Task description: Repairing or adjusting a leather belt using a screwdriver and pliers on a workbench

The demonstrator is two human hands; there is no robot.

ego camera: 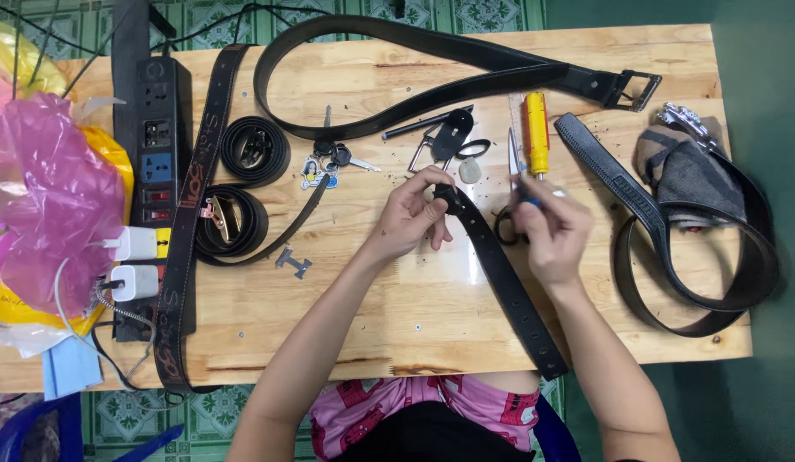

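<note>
A black belt strap with punched holes lies diagonally on the wooden table. My left hand pinches its upper end near the table's middle. My right hand grips scissors, blades pointing up and black handle loops below the fingers, just right of the strap end. A yellow-handled screwdriver lies right behind the scissors.
A long black belt with a buckle loops across the back. Two coiled belts and a lettered brown belt lie left beside a power strip. Keys, a metal buckle piece, another belt, grey cloth, pink bag.
</note>
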